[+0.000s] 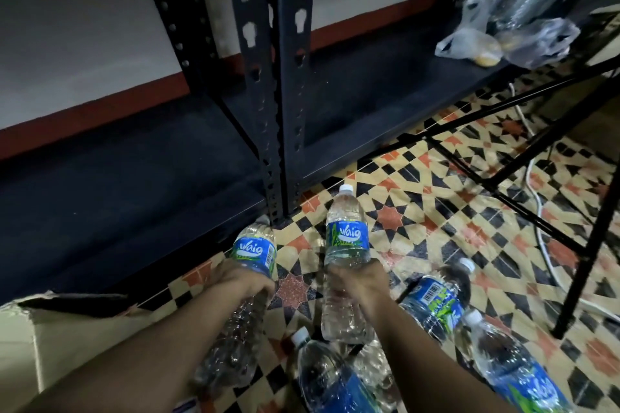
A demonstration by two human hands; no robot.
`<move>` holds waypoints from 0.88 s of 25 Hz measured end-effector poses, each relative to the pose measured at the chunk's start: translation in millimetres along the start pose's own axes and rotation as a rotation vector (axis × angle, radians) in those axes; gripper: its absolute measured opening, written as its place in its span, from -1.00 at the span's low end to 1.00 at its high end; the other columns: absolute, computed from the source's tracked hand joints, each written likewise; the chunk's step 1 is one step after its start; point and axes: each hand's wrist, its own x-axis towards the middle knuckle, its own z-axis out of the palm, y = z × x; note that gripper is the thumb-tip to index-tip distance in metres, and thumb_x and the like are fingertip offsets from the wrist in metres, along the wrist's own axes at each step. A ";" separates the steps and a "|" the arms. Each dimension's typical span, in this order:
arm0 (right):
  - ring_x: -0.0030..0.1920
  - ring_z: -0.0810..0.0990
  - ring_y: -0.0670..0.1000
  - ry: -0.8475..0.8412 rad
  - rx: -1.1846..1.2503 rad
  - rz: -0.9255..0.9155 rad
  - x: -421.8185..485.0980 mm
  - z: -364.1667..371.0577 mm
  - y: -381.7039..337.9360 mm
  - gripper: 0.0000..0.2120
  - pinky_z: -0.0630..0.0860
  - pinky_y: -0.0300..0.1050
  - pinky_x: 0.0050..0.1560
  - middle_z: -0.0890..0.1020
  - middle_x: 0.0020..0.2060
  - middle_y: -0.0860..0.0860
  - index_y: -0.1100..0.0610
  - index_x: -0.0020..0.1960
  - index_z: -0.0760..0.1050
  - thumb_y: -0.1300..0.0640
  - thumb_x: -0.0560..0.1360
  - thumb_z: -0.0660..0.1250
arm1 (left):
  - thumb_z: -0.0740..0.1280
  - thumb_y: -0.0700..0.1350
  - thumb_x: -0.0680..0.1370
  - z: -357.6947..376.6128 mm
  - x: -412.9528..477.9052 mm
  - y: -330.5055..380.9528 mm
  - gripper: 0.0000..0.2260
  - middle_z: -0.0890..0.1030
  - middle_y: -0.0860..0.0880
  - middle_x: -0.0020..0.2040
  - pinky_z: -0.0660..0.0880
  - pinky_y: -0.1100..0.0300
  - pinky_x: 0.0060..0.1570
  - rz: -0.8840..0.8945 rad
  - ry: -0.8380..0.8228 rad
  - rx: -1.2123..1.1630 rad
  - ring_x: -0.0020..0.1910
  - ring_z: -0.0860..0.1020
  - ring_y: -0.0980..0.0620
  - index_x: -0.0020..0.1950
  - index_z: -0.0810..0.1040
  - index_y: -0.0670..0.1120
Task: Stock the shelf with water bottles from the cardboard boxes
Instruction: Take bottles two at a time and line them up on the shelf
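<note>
Gripping left bottle [255,253], right bottle [347,238]; hands [241,282] [360,282] hide middles.

Bottles [347,265], clear glossy ribbed plastic with shiny blue film labels [349,235]; shelf [289,111], matt black painted metal; box [67,339], dull brown cardboard; floor [436,204], smooth patterned tile with slight sheen; bags [469,43], thin crinkled translucent plastic.

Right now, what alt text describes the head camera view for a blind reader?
The left hand grips one clear blue-labelled plastic water bottle, the right hand a second bottle, caps toward a black metal shelf. More bottles sit on the patterned floor.
</note>
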 end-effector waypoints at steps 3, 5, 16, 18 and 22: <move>-0.39 0.66 -0.02 -0.018 0.143 0.002 -28.7 -11.7 8.7 -0.50 0.65 -0.10 -0.35 0.67 -0.33 0.02 0.25 0.09 0.55 0.00 0.30 0.62 | 0.65 0.02 0.16 -18.2 -31.6 6.2 -0.39 0.62 -0.13 0.10 0.61 0.12 0.01 0.028 -0.047 -0.045 0.04 0.61 -0.09 0.12 0.60 -0.16; -0.41 0.62 -0.05 0.015 0.187 -0.021 -58.7 -23.0 10.3 -0.46 0.60 -0.18 -0.43 0.64 -0.31 0.03 0.12 0.18 0.47 0.05 0.30 0.62 | 0.65 -0.03 0.19 -27.7 -50.5 3.5 -0.45 0.62 -0.13 0.10 0.59 0.11 0.04 0.055 -0.078 -0.111 0.03 0.60 -0.09 0.09 0.58 -0.16; 0.26 0.52 0.13 0.047 0.334 -0.471 -213.9 -98.1 -12.7 -0.03 0.45 0.15 0.34 0.47 0.36 0.09 0.11 0.54 0.18 0.05 0.29 0.64 | 0.49 0.35 0.07 -100.8 -230.9 -12.2 -0.32 0.55 0.09 -0.03 0.44 0.16 -0.04 0.815 0.394 -0.258 -0.04 0.51 0.06 0.06 0.40 0.08; 0.16 0.51 -0.01 0.051 0.365 -0.576 -245.6 -114.4 -33.1 -0.06 0.46 0.04 0.30 0.46 0.35 0.08 0.06 0.53 0.20 -0.03 0.30 0.63 | 0.56 0.23 0.13 -123.8 -265.9 -8.6 -0.39 0.56 0.10 -0.04 0.46 0.17 -0.01 0.913 0.489 -0.418 -0.03 0.53 0.08 0.06 0.42 0.10; -0.23 0.56 -0.41 0.102 0.368 -0.805 -310.7 -138.7 -85.2 -0.47 0.36 -0.53 -0.28 0.65 -0.07 -0.22 -0.07 0.11 0.47 -0.06 0.25 0.65 | 0.63 0.10 0.19 -177.9 -323.2 -3.5 -0.43 0.59 0.10 -0.02 0.50 0.15 0.02 0.970 0.678 -0.642 0.01 0.57 0.07 0.07 0.44 0.08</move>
